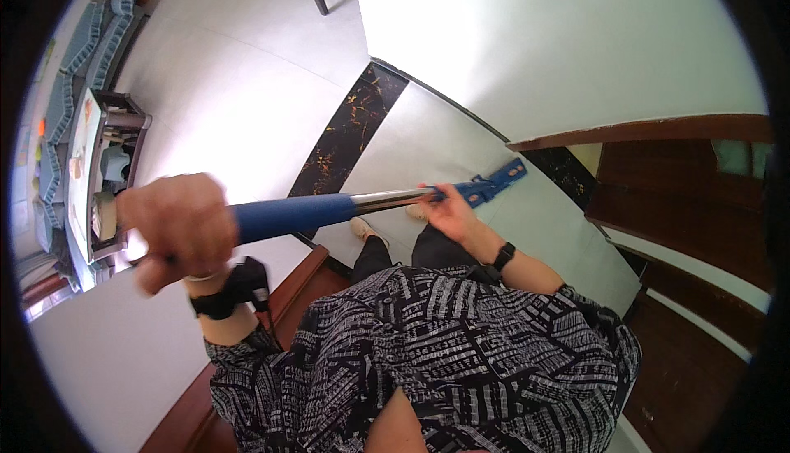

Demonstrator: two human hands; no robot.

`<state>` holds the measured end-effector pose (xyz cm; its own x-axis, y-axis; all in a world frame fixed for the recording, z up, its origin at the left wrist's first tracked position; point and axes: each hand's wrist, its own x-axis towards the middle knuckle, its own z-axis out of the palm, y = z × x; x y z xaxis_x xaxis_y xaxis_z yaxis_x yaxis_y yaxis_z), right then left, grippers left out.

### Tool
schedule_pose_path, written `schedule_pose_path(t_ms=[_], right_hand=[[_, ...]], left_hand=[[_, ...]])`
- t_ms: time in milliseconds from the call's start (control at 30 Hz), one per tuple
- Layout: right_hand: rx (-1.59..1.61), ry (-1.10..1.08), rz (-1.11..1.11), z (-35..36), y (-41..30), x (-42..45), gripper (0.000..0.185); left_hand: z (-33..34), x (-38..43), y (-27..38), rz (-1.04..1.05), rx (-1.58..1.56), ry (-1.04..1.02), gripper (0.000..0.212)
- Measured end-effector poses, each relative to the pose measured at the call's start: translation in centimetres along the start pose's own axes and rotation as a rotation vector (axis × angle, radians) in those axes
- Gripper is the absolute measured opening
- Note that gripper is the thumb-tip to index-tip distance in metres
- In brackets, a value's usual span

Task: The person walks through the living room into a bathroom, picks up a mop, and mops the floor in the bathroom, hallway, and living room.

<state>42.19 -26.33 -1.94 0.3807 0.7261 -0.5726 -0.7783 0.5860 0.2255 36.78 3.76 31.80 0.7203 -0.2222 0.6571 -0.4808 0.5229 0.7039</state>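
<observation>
My left hand [179,231] is closed around the top end of a blue-gripped mop handle [293,214], at the left of the view and close to the camera. Lower on the pole, my right hand [452,212] holds the metal shaft just above its blue lower joint, with the thumb and fingers around it. At the far end, the flat blue mop head [506,175] rests on the pale tiled floor near the foot of the white wall. Any pad under the head is hard to make out.
Dark wooden stairs [679,221] rise at the right beside a white wall [586,39]. A black marble strip [349,129] crosses the floor. At the far left stand a low table [86,175] and a sofa with blue covers [58,107]. Brown wooden trim [302,286] lies behind my left arm.
</observation>
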Motion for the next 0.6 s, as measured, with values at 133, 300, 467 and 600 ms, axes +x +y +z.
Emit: schedule_pose_path(t_ms=[133, 300, 467, 600], right_hand=[[0.014, 0.292, -0.136, -1.5, -5.0, 0.1, 0.022], [-0.006, 0.470, -0.127, -14.8, -11.6, 4.6, 0.001], [-0.227, 0.401, -0.078, -1.7, -3.1, 6.3, 0.005], [-0.049, 0.281, -0.093, 3.4, 3.8, 7.7, 0.007]], left_hand=[[2.1, -5.6, -5.3, -0.271, 0.236, 0.484, 0.018], [4.0, -9.1, -9.6, -0.334, 0.056, 0.489, 0.022], [1.9, -7.5, -2.8, -0.201, 0.137, 0.629, 0.019], [1.3, -4.0, 3.4, -0.108, 0.262, 0.607, 0.020]])
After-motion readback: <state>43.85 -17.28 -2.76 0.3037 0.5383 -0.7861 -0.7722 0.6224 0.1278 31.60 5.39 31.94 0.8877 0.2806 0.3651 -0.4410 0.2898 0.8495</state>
